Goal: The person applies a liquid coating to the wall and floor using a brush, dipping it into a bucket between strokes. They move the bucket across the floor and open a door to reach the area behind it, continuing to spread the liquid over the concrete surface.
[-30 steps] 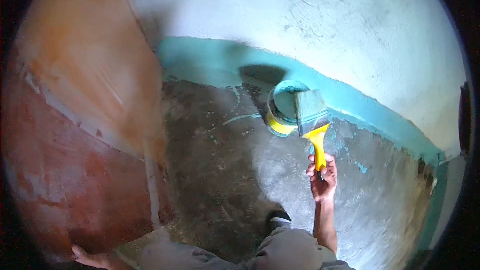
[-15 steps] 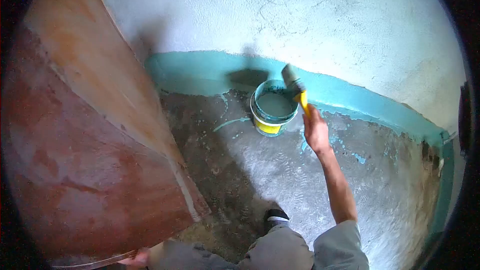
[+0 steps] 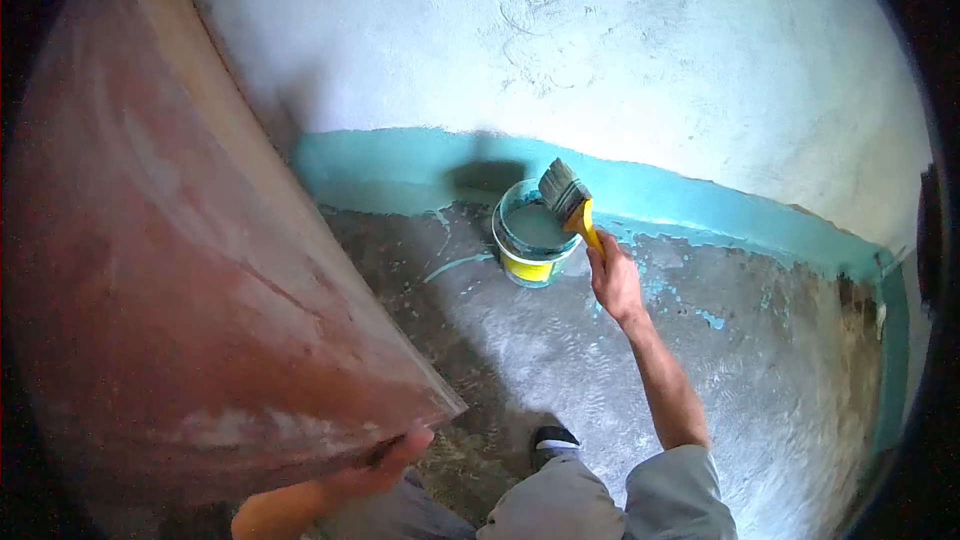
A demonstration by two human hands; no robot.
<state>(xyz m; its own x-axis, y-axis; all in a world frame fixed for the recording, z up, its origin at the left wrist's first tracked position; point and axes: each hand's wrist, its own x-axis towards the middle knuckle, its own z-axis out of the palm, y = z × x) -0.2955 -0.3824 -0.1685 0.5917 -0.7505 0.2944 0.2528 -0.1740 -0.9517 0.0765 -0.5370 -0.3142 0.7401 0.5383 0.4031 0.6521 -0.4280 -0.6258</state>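
Centre, paintbrush (image 3: 565, 190), right hand (image 3: 617, 282) gripping its handle (image 3: 588, 227) above paint bucket (image 3: 528, 269), presumably catching drips; lower left, reddish board (image 3: 210, 300), left hand (image 3: 372, 475) gripping its edge, seemingly for steadiness.

Wall (image 3: 700, 60): rough, matt plaster. Teal band (image 3: 400, 165): glossy in places. Trousers (image 3: 555, 508): matt cloth.

The rough grey floor (image 3: 560, 360) bears an upright, round bucket with a white rim and yellow label (image 3: 528, 269). A thin turquoise paint streak (image 3: 458, 265) lies to its left, turquoise paint splashes (image 3: 711, 320) to its right; a black-and-white shoe (image 3: 554, 437) rests nearer the camera.
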